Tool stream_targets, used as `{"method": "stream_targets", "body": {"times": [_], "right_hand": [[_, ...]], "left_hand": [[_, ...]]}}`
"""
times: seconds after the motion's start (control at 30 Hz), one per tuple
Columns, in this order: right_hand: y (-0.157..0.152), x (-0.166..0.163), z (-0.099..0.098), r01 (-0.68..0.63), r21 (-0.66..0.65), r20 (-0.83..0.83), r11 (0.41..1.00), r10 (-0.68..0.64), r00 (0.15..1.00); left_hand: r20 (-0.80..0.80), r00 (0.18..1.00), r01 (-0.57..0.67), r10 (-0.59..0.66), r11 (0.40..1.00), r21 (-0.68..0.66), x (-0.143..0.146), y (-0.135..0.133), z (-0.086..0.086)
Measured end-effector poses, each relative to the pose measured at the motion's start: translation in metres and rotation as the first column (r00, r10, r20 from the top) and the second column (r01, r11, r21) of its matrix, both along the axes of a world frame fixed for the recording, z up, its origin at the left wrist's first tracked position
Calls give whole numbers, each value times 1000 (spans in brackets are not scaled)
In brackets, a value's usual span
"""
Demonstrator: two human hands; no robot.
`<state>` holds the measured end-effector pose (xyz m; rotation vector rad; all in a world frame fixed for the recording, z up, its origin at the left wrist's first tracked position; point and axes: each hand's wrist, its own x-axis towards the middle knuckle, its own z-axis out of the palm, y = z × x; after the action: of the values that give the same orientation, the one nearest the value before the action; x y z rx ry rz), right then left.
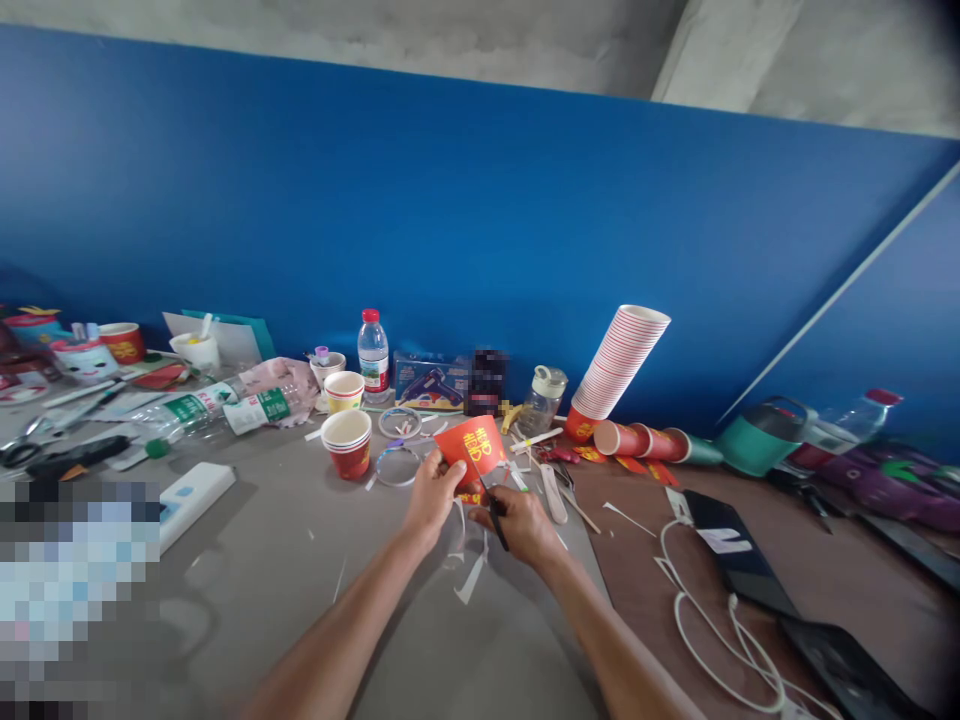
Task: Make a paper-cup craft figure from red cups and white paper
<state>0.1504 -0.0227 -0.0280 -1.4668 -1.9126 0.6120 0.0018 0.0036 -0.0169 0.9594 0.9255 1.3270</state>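
A red piece of paper cup wall with gold characters is in my left hand, thumb on its front face. My right hand is closed around a pair of dark-handled scissors. The scissor blades meet the lower part of the red piece, where a narrow section with gold print hangs. Thin white paper scraps lie on the table below both hands. To the left of my left hand stand a red paper cup and a yellow one, with tape rolls beside them.
A tall leaning stack of paper cups rises at the back right, near red cups lying sideways. A water bottle, a glass jar and a glue gun box line the blue partition. Phones and a white cable lie right.
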Motion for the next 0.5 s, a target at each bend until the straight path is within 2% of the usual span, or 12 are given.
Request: {"method": "stream_targets", "body": {"times": [0.2, 0.5], "right_hand": [[0, -1, -4, 1, -9, -26, 1000, -1, 1000], [3, 3, -10, -18, -23, -156, 1000, 14, 988]], "left_hand": [[2, 1000, 3, -3, 1000, -20, -1, 1, 1], [-120, 989, 87, -86, 996, 7, 6, -7, 3]]}}
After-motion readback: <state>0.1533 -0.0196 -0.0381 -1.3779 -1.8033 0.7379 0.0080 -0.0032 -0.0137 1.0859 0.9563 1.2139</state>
